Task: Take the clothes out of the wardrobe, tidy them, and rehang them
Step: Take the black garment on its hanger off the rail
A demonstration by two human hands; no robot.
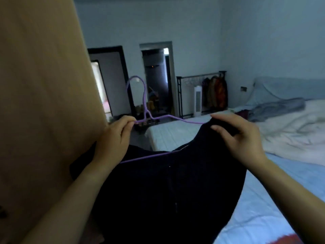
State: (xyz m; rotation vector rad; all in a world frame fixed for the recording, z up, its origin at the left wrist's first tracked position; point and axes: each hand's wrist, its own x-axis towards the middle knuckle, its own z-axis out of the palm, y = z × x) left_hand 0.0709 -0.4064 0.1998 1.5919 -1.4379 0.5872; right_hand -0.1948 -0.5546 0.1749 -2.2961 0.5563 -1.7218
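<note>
Head view: a purple hanger (149, 156) is held up near the middle of the picture, with its hook pointing to 12 o'clock. The left hand (114, 136) has a pinching grip on the wire just beside the neck, I think to keep the hanger steady and level. The right hand (235, 138), at about 3 o'clock from the hook, has its grip closed on the top edge of a dark garment (167, 191), where the cloth covers the right end of the hanger. The garment falls from there toward 6 o'clock, in front of the person. The left arm of the hanger is bare, so the garment is probably only half on. A pale wardrobe panel (44, 85) stands at 9 o'clock, near enough for rehanging. The bed (272, 199) lies from 3 to 5 o'clock.
</note>
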